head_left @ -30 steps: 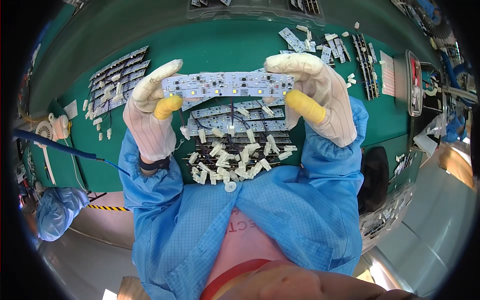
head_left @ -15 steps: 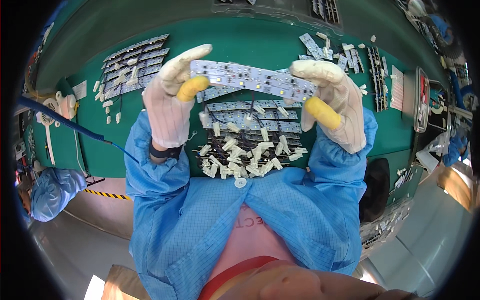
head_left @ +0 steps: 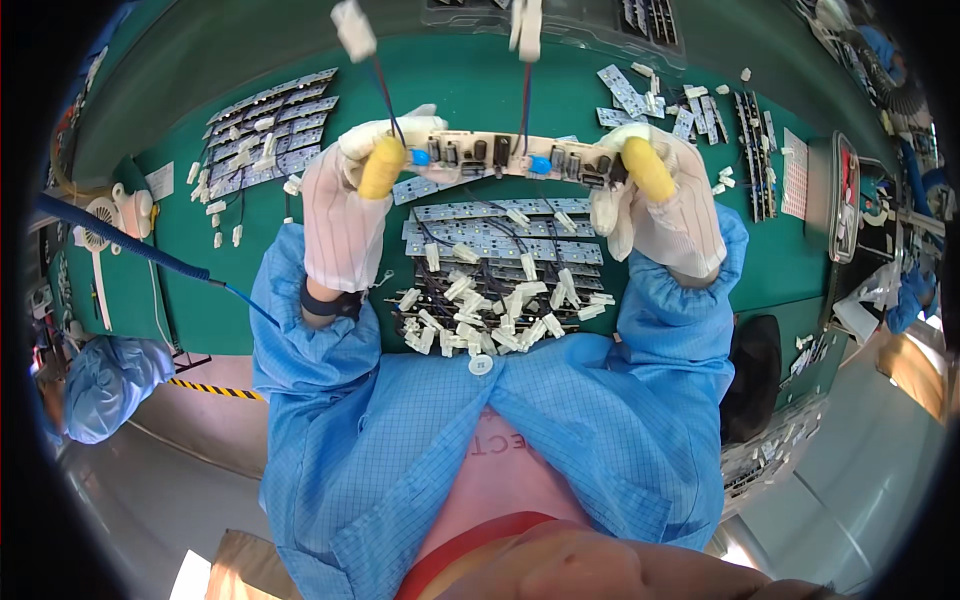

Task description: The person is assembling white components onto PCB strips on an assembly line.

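Observation:
Stretched between my two gloved hands is a narrow LED circuit board (head_left: 490, 152), turned edge-on so its blue and black components show. Two pairs of thin wires rise from it to a white connector plug (head_left: 354, 32) and to white plugs (head_left: 527, 30) farther right. My left hand (head_left: 345, 200) pinches one end, its yellow-sleeved thumb in front; my right hand (head_left: 668, 205) grips the other end in the same way. Below the held strip lies a stack of similar boards (head_left: 500, 228), with a heap of white connectors (head_left: 500, 310) close to my chest.
More strip boards (head_left: 290, 125) lie in rows at the left of the green table (head_left: 470, 85). Loose boards (head_left: 625, 93) and a dark column of strips (head_left: 755, 160) sit at the right. A blue cord (head_left: 140, 245) crosses at left, near a small white fan (head_left: 103, 215).
Both hands have turned the board over from its flat LED face to its component side. Its wires and plugs, which hung down before, now point up and away.

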